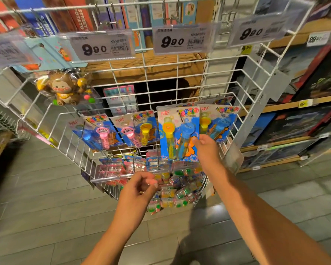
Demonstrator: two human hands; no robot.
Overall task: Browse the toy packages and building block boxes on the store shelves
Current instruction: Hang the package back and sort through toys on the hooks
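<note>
Three price tags [101, 44] top a white wire rack [69, 131] over grey floor tiles [36, 217].

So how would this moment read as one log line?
right hand: holds bubble wand pack | left hand: curled, empty, near small toy packs | wire rack

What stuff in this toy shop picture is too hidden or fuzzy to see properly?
All in the head view:
- Small print on the price tags: too small and blurred; only the big numbers read.
- Little packets at the bottom of the wire rack: blurred, partly behind the left hand.
- Boxes on the top shelf: cut off by the top edge.
- Bubble wand card: its right edge is covered by the right hand pinching it.
</note>
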